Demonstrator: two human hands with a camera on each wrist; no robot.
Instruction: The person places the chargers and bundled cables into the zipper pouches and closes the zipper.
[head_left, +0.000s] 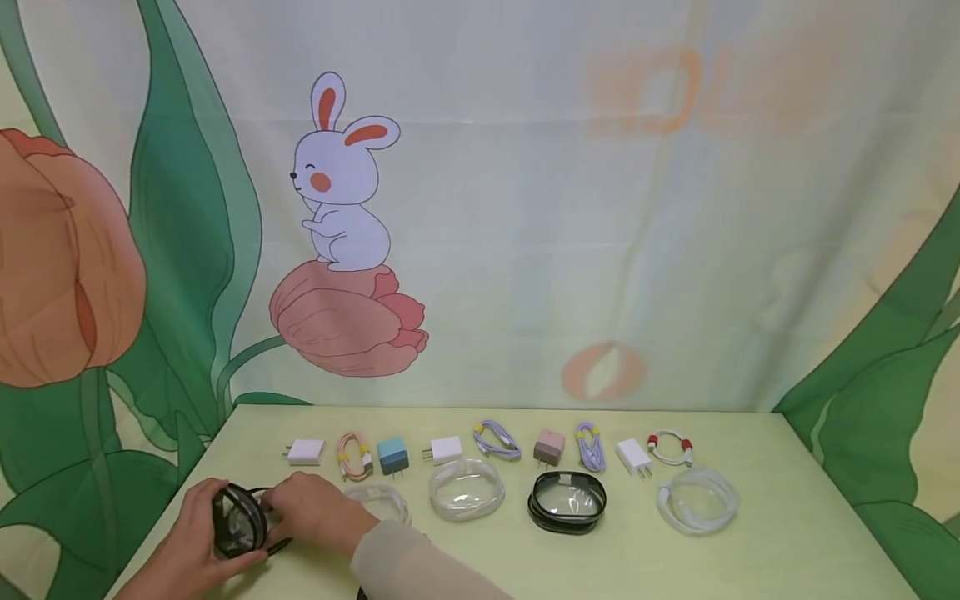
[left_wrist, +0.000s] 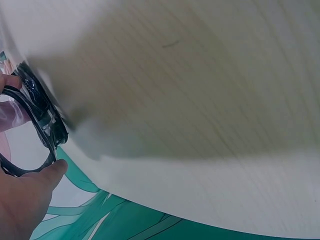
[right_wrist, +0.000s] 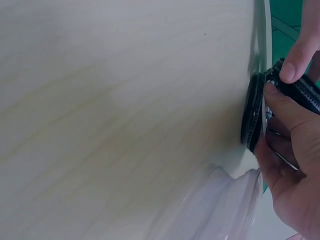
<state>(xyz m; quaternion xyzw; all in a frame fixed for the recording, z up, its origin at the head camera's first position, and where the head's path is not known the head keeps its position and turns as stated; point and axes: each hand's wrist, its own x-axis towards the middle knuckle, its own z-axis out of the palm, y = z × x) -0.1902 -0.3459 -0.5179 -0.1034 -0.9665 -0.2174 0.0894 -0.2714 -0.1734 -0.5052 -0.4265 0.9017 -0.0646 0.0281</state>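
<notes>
At the table's left front, my left hand [head_left: 187, 546] holds a round clear pouch [head_left: 242, 523] with black zippered trim, thumb and fingers about its rim. My right hand [head_left: 318, 510] is at the pouch's other side, pinching its black edge. In the right wrist view, zip teeth show along the trim [right_wrist: 253, 120], with the right thumb [right_wrist: 287, 105] on the rim beside the left thumb [right_wrist: 295, 65]. The pouch's two black rims stand apart in the left wrist view. Beside my right wrist lies a clear pouch with white trim [head_left: 381, 497], partly hidden by the arm.
Further right lie white-trimmed clear pouches [head_left: 467, 492] [head_left: 697, 502] and a black-trimmed one [head_left: 567, 502]. Behind stand several plug chargers, including a blue one [head_left: 392, 456] and a pink one [head_left: 549, 447], among coiled cables [head_left: 497, 440]. A rabbit-printed curtain [head_left: 487, 250] hangs behind the table.
</notes>
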